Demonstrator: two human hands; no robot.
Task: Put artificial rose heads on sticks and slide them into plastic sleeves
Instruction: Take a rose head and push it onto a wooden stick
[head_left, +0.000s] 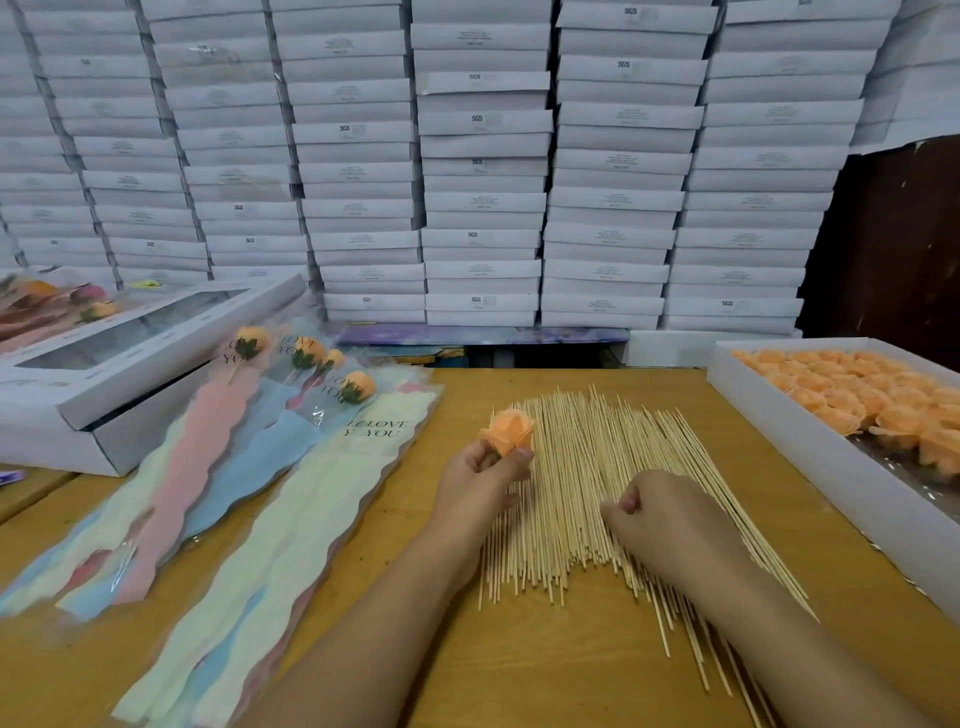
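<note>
I see the left hand pinching an orange rose head by its green base, petals up, held just above the left edge of the stick pile. Right hand sits on the wooden sticks, fingers curled down into the pile; can't tell if it has one gripped. Sticks are fanned out mid-tabletop. White tray on the right holds more orange rose heads. Empty pastel plastic sleeves lie left of the sticks, with a few finished sleeved roses at their far end. Windowed box far left, stacked white boxes behind.
</note>
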